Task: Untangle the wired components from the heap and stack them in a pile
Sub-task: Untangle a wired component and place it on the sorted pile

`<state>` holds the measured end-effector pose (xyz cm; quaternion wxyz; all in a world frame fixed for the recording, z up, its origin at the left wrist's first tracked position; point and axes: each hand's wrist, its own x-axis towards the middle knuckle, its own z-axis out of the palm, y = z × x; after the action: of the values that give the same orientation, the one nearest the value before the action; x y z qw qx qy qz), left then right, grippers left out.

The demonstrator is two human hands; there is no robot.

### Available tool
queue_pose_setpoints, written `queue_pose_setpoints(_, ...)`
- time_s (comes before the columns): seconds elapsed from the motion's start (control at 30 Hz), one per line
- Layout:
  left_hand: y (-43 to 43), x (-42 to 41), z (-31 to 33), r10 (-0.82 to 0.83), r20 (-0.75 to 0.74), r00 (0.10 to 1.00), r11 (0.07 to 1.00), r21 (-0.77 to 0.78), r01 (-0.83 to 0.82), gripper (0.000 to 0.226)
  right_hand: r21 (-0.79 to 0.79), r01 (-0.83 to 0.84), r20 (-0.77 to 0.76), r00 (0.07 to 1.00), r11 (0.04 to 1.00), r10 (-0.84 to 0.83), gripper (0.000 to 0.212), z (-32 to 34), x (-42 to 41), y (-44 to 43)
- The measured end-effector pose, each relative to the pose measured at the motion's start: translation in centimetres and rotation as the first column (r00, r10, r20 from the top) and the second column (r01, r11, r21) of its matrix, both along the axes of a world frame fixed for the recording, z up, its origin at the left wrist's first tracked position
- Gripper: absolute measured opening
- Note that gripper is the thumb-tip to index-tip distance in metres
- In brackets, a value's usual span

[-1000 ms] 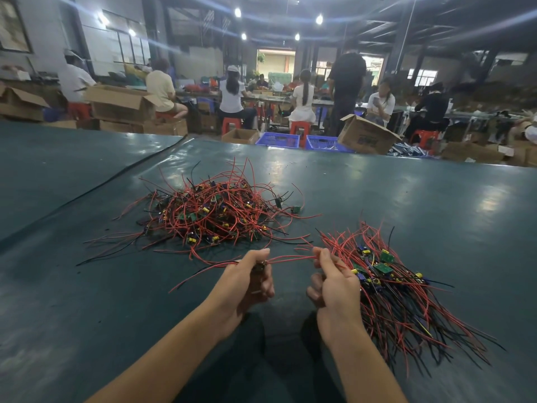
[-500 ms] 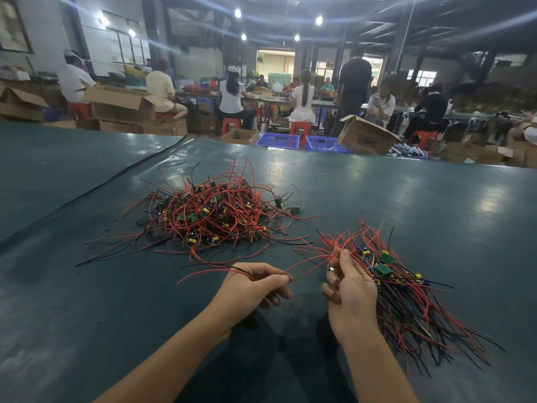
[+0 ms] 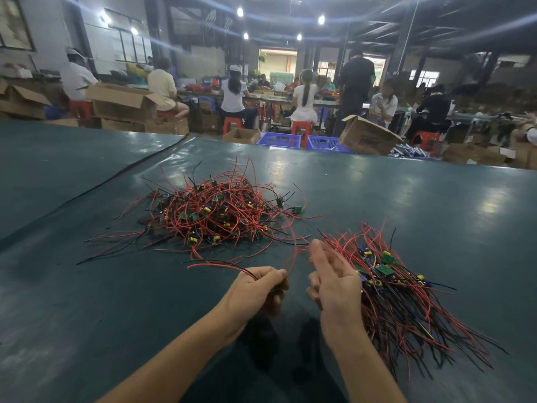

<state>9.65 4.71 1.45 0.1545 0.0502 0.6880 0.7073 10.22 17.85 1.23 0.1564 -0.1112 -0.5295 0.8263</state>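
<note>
A tangled heap [image 3: 216, 215] of red and black wires with small green boards lies on the dark green table [image 3: 406, 205], left of centre. To its right lies a sorted pile [image 3: 401, 298] with its wires fanned towards the near right. My left hand [image 3: 255, 289] grips one wired component [image 3: 220, 264]; its red and black wires trail to the left and a red wire loops up to the right. Beside the pile, my right hand [image 3: 331, 283] is raised with fingers straight; thin red wire runs past its fingertips, and I cannot tell whether they touch it.
A seam [image 3: 96, 189] between two table covers runs diagonally at the left. Beyond the far edge stand cardboard boxes [image 3: 367, 136], blue crates [image 3: 279, 140] and red stools, with several people seated at benches.
My right hand has opened and lifted beside the pile. My left hand has curled tighter round the component, and the red wire now loops upward between the hands.
</note>
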Motion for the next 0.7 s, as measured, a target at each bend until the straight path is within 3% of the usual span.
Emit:
queue_pose_setpoints(0.07,0.0,-0.1,-0.1,0.039,0.054,0.998,0.998,0.055,-0.042,0.039,0.012,-0.079,0.046,0.996,0.997,0.079,0.075,-0.2,0.1,-0.7)
queue_pose_setpoints(0.13,-0.2,-0.2,0.0,0.040,0.092,0.995,0.994,0.102,-0.049,0.036,0.041,-0.148,0.081,0.986,0.988,0.144,0.083,-0.5,0.2,-1.0)
queue_pose_setpoints(0.2,-0.4,-0.2,0.0,0.017,0.074,0.997,0.997,0.080,-0.022,0.036,0.097,-0.216,0.086,0.974,0.972,0.208,0.069,-0.5,0.4,-1.3)
queue_pose_setpoints(0.3,-0.4,-0.1,0.3,-0.004,0.074,0.997,0.998,0.062,0.000,0.033,0.199,-0.173,0.068,0.984,0.965,0.162,0.013,-0.5,0.6,-1.7)
queue_pose_setpoints(0.47,-0.5,-0.5,0.4,0.055,0.082,0.995,0.996,0.072,-0.061,0.042,0.313,-0.061,0.045,0.998,0.948,0.050,0.021,-0.5,0.6,-1.1)
queue_pose_setpoints(0.57,-0.8,-0.7,0.3,0.060,0.010,0.998,0.997,0.058,-0.060,0.026,0.401,-0.055,0.082,0.996,0.914,0.024,0.030,-0.6,0.5,-0.8)
queue_pose_setpoints(0.7,-0.9,-1.0,0.2,0.031,-0.076,0.997,0.999,-0.012,-0.032,0.021,0.438,-0.062,0.079,0.996,0.897,0.030,0.027,-0.6,0.5,-0.9)
